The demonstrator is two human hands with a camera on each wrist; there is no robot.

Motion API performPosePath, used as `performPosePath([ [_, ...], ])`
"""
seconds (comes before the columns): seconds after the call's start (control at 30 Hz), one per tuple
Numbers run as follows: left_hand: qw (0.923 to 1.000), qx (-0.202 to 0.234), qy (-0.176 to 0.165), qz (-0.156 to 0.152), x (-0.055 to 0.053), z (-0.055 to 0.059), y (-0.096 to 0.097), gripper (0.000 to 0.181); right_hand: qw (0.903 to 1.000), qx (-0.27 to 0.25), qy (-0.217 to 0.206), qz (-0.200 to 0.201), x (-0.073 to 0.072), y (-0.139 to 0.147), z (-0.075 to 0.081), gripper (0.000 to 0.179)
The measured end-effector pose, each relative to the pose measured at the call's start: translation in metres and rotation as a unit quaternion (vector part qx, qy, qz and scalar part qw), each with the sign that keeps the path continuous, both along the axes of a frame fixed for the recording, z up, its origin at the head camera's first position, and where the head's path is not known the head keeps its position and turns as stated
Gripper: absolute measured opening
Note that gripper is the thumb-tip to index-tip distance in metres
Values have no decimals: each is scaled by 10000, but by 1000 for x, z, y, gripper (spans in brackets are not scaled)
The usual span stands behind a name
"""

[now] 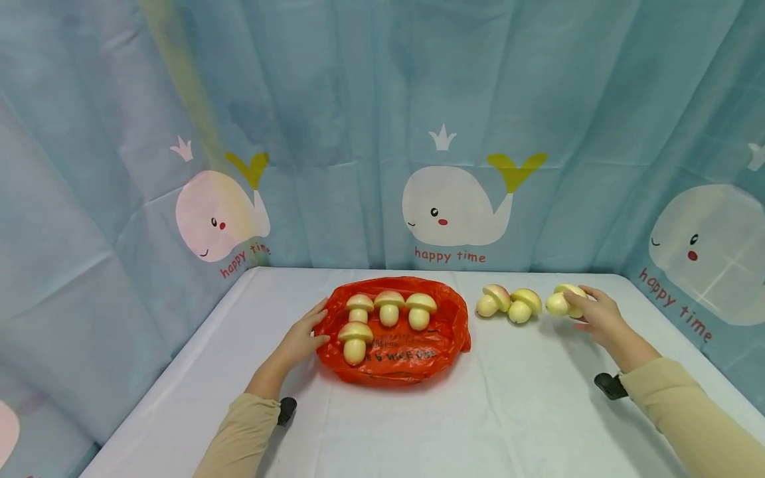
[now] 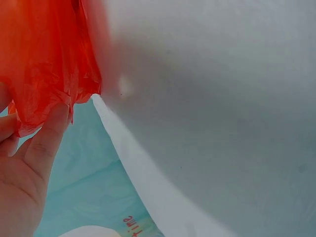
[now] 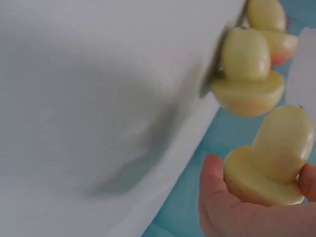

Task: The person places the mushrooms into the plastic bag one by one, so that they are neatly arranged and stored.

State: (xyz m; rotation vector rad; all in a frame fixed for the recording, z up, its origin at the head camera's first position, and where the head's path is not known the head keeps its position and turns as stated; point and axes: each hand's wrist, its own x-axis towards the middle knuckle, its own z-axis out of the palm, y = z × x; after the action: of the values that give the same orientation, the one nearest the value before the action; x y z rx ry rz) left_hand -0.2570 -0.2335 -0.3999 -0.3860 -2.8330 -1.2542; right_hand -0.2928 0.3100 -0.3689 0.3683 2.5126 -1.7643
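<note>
A red plastic bag [image 1: 412,380] with rolled sides lies open on the white table, holding several yellowish toy mushrooms [image 1: 390,309] with a pink blush on their caps. My left hand [image 1: 297,344] holds the bag's left edge, its thumb and fingers about the red plastic [image 2: 47,64]. At the right, my right hand [image 1: 599,317] grips one toy mushroom [image 1: 558,305] by its cap, between thumb and fingers. In the right wrist view this mushroom [image 3: 284,143] points stem up. Two more toy mushrooms [image 1: 521,307] lie side by side between the bag and my right hand.
The white-clothed table [image 1: 418,431] ends at a light blue curtain [image 1: 358,219] with printed whales, which rises behind it and on both sides. A black wrist strap piece [image 1: 609,386] shows at my right wrist, another strap piece [image 1: 287,411] at my left.
</note>
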Motion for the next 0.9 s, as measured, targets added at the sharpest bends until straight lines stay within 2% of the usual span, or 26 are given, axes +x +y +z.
performPosePath([
  [0.2, 10000, 21, -27, -1, -1, 1, 0, 59, 9988, -446, 119, 165, 4, -10, 11, 82],
  [0.43, 9999, 117, -86, 55, -1, -1, -1, 59, 9953, -769, 163, 567, 8, -33, 27, 80],
  [0.63, 9998, 182, -78, 50, -3, -1, -1, 58, 9921, -1081, 117, 629, 10, -55, 33, 76],
  [0.9, 9997, 174, -114, 89, -3, -1, -1, 58, 9846, -1385, 233, 1043, 16, -90, 39, 68],
])
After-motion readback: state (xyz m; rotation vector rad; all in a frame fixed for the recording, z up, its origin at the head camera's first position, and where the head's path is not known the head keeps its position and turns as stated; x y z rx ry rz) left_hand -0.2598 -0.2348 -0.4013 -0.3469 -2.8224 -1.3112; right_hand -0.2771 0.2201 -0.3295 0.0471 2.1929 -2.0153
